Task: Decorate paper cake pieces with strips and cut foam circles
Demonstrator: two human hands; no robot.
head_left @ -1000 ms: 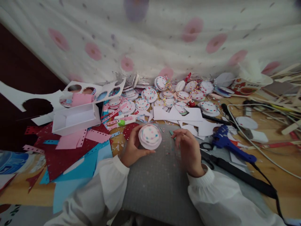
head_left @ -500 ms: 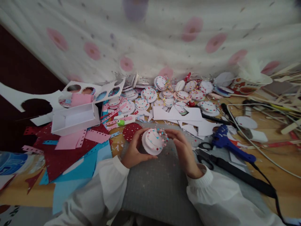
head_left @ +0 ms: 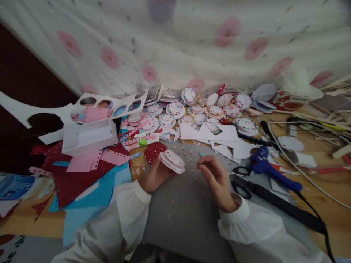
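My left hand (head_left: pixel 155 176) grips a tiered model cake of white paper discs (head_left: pixel 172 160) by its left side, over the grey cutting mat (head_left: pixel 178 219). The cake is tilted, and a few coloured dots show faintly on its top. Apart from it on the right, my right hand (head_left: pixel 215 179) is raised over the mat with thumb and forefinger drawn together. Whatever may be between those fingertips is too small to make out. A dark red spotted disc (head_left: pixel 154 152) lies just behind the left hand. Tiny coloured bits are scattered on the mat.
Many similar paper cakes (head_left: pixel 175 109) crowd the back. White card offcuts (head_left: pixel 208 132) lie before them. On the left are a white box (head_left: pixel 89 138) and red, pink and blue sheets (head_left: pixel 93 197). Scissors (head_left: pixel 241 179), a blue glue gun (head_left: pixel 271 170) and its cable are on the right.
The cake has tipped in my left hand, showing its layered edge. My right hand has drawn away from the cake to the right. The beads seen at its right side no longer show there.
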